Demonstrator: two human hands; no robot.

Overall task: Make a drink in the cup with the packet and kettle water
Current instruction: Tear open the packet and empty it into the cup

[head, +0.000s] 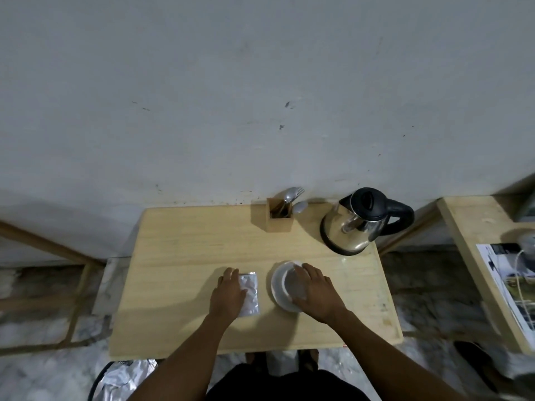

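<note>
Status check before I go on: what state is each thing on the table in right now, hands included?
packet: lying flat on the table, looks unopened, left hand on it
cup: upside down on the saucer, right hand over it
saucer: flat on table
kettle: upright, lid closed
cutlery holder: upright, holds spoons and a fork
left hand: resting on packet
right hand: cupped over cup

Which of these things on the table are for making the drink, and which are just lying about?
For the drink:
silver packet under the left hand
cup on its white saucer, under the right hand
steel kettle

Lying about:
wooden cutlery holder, though a spoon may stir
printed paper on the side table
</note>
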